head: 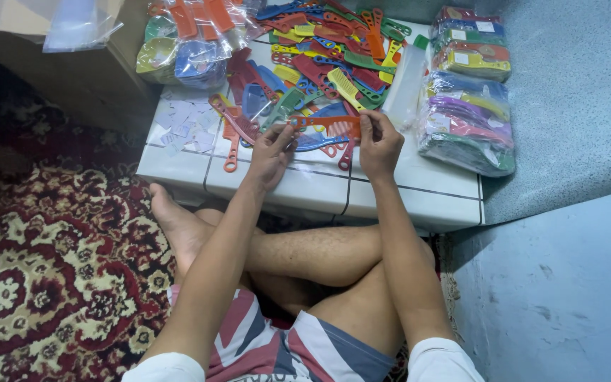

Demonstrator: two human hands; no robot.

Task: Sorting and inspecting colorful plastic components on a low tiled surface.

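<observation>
tiled step point(404, 191) — orange comb point(327, 125) between hands

Stack of clear bags point(467, 120) packed with coloured combs at my right, on white tiled block point(433, 191). Small pale labels point(486, 27) on top bags. More filled clear bags point(178, 53) far left. Empty plastic bag point(72, 25) top left corner.

- Left hand point(271, 152) and right hand point(378, 145) hold an orange comb point(324, 125) by its ends, centre frame.
- Loose coloured combs point(327, 56) heaped above — bagged packs point(467, 106) upper right.
- Patterned red carpet point(44, 269) lower left.
</observation>
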